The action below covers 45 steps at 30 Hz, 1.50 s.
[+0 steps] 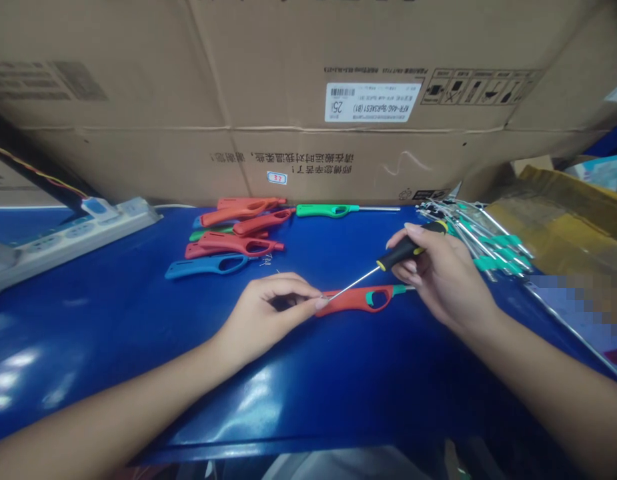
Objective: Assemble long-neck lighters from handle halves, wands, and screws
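Observation:
My right hand (443,273) grips a screwdriver (401,255) by its black and yellow handle, and the thin metal shaft slants down to the left. The shaft's tip meets the pinched thumb and forefinger of my left hand (268,310). Those fingertips rest at the handle end of an orange-red lighter (351,302) with a long neck and a green trigger. Whatever is between them is too small or hidden to make out. The lighter lies sideways on the blue tabletop (213,400), and my right hand covers part of its metal tube.
Left of centre lie several red, orange and blue lighter bodies (228,247). Behind them is a green lighter (333,211). Metal tubes with green parts (493,243) are heaped at the right, beside a taped carton (553,200). A power strip (78,233) stands left; a large cardboard box (288,80) walls the back.

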Each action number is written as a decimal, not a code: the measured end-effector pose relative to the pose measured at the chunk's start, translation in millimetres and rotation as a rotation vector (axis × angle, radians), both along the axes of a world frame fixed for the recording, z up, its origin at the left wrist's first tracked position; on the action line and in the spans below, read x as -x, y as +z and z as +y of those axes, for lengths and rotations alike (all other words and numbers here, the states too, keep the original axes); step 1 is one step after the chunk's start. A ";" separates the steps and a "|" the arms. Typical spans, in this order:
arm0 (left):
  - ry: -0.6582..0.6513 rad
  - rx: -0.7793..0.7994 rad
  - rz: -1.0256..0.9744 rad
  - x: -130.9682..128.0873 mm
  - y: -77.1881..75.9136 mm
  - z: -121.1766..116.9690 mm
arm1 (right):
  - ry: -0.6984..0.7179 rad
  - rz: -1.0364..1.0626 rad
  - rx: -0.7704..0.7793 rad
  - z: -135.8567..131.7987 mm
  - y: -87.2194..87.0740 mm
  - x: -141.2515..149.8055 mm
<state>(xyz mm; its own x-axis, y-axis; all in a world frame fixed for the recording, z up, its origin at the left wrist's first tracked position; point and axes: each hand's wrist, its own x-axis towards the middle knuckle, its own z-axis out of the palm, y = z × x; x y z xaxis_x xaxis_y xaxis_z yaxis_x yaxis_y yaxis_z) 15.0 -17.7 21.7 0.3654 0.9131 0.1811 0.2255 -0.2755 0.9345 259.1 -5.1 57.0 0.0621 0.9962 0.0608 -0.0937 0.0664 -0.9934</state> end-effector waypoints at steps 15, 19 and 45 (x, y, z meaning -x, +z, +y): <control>-0.032 -0.050 0.020 -0.9 -0.5 -0.9 | -0.003 0.002 0.021 1.5 -1.6 0.7; -0.035 -0.066 0.022 0.0 -3.4 -0.4 | 0.002 -0.022 0.018 1.3 -2.7 0.7; 0.021 -0.159 0.070 -1.5 -12.3 -1.1 | -0.001 -0.097 -0.236 -1.6 -14.9 0.7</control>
<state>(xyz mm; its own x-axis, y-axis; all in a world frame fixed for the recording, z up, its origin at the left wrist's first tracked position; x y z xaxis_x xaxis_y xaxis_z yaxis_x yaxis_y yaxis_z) 16.5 -18.9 9.4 0.3636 0.8824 0.2986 0.2957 -0.4132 0.8613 258.5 -6.7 42.2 0.0460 0.9537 0.2973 0.0018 0.2975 -0.9547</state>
